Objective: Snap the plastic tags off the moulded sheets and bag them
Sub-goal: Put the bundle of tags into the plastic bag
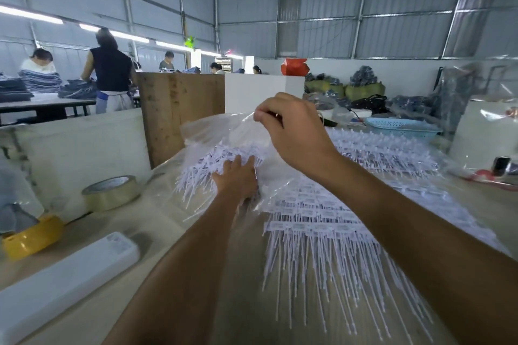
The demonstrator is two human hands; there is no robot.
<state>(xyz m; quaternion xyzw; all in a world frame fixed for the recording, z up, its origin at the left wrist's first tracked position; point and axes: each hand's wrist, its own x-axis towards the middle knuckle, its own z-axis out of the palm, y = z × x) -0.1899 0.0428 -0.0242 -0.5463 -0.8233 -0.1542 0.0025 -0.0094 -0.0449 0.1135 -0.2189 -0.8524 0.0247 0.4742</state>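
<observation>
Tags [314, 232] lie near; right hand [291, 131] fingers pinch the bag [213, 129] open wide, left hand [238, 176] fingers flat push tags deep.

Corrugated metal walls [392, 22], strip lights [30, 14]

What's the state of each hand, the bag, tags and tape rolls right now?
right hand: raised, pinching the bag's edge, holding it open
left hand: fingers straight, pushing loose tags into the bag
clear plastic bag: mouth lifted, partly filled
loose tags: in a heap inside the bag
moulded sheets: stacked flat on the table, tags still attached
clear tape roll: lying flat
yellow tape roll: lying flat
</observation>
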